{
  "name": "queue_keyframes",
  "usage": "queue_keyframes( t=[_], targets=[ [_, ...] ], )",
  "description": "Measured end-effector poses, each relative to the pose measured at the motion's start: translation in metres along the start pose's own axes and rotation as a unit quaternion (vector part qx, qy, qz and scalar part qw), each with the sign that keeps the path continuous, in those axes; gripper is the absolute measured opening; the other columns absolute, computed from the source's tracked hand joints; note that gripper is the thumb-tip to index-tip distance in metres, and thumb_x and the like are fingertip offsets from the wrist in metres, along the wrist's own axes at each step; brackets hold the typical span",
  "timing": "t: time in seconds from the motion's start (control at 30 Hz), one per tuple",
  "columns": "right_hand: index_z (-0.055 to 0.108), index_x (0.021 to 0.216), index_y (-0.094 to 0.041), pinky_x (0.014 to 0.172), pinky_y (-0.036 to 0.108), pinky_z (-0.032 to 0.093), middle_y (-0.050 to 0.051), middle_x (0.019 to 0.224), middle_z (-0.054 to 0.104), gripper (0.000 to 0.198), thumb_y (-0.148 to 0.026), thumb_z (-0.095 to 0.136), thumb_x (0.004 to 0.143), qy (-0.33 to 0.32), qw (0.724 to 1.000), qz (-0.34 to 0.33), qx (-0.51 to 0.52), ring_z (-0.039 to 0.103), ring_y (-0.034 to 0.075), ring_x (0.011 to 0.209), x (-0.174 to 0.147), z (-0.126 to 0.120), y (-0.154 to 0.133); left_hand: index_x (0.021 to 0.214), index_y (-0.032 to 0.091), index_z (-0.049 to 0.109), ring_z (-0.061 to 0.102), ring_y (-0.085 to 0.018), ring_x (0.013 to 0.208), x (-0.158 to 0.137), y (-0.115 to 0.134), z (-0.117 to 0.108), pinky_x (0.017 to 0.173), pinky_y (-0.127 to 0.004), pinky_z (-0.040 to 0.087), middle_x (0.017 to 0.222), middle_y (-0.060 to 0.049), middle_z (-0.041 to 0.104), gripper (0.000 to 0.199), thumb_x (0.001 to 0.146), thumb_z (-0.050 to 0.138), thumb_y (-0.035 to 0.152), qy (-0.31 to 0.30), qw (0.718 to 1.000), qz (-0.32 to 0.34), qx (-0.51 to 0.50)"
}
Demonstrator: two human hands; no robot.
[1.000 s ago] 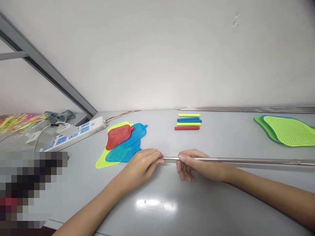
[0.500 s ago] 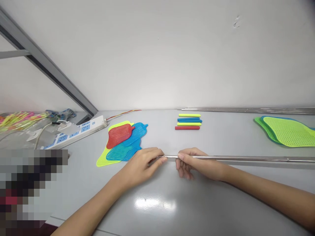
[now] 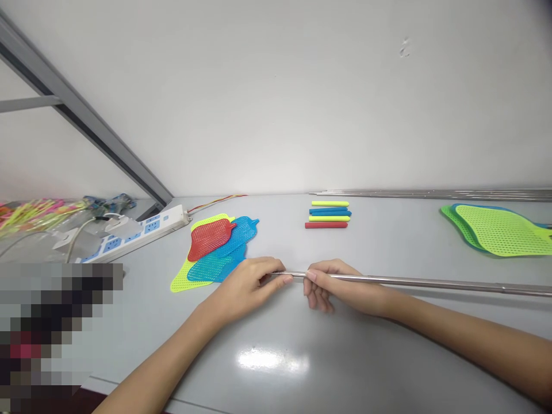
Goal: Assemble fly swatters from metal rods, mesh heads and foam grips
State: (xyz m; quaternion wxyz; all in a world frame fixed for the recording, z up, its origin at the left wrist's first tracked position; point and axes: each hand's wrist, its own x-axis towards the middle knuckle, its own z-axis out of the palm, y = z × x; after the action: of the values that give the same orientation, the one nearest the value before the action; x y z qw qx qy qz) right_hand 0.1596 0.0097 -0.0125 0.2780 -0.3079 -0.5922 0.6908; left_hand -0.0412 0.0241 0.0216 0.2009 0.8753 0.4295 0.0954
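Observation:
A thin telescopic metal rod (image 3: 414, 282) runs from my fingers out past the right edge of the view, raised a little above the table. My left hand (image 3: 254, 283) pinches its narrow left end between thumb and fingers. Just to the right, my right hand (image 3: 336, 282) grips the rod with thumb and forefinger, its other fingers curled loosely below. Beyond my left hand lies a pile of fly swatter heads, with a red one (image 3: 210, 238) on top of blue (image 3: 244, 233) and yellow ones. The rod's tip is hidden in my left fingers.
Several coloured handle sleeves (image 3: 328, 218) lie in a row at the back. More swatter heads (image 3: 502, 230) are on the right, and a bundle of metal rods (image 3: 431, 194) lies along the wall. A white power strip (image 3: 142, 232) with plugged-in cables stands at the left.
The rod's right part has tilted slightly downward in view. Both hands keep their grip near the left end, and the view has shifted a little.

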Motion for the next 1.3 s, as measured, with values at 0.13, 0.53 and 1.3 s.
queue_keyframes(
  t=[0.13,0.53,1.3],
  targets=[
    [0.054,0.074,-0.014,0.048,0.021,0.040,0.003,0.063,0.056,0.030,-0.039,0.040,0.083,-0.005,1.000,0.003,0.004,0.050,0.009,0.052,0.000,-0.001,-0.001,0.073,0.017,0.053,0.044,-0.009,0.056,0.000,-0.002,0.000,0.052,-0.021,0.030,0.065,0.002,0.052,0.031,0.084,0.034,0.039,-0.007,1.000,0.005,-0.006],
    [0.056,0.076,-0.013,0.047,0.021,0.040,0.003,0.064,0.056,0.029,-0.039,0.044,0.081,-0.005,1.000,0.000,0.001,0.050,0.009,0.052,0.001,-0.002,-0.002,0.075,0.019,0.053,0.045,-0.008,0.058,0.001,-0.004,0.001,0.053,-0.019,0.031,0.067,0.003,0.053,0.027,0.084,0.037,0.039,0.000,1.000,-0.002,-0.028],
    [0.058,0.077,-0.011,0.047,0.021,0.040,0.004,0.065,0.057,0.030,-0.039,0.047,0.079,0.023,0.994,-0.009,0.102,0.050,0.008,0.053,0.005,-0.003,0.003,0.070,0.015,0.054,0.038,-0.008,0.054,0.013,-0.018,0.011,0.051,-0.020,0.028,0.060,0.003,0.046,0.031,0.084,0.036,0.037,0.045,0.996,0.037,-0.071]
  ],
)
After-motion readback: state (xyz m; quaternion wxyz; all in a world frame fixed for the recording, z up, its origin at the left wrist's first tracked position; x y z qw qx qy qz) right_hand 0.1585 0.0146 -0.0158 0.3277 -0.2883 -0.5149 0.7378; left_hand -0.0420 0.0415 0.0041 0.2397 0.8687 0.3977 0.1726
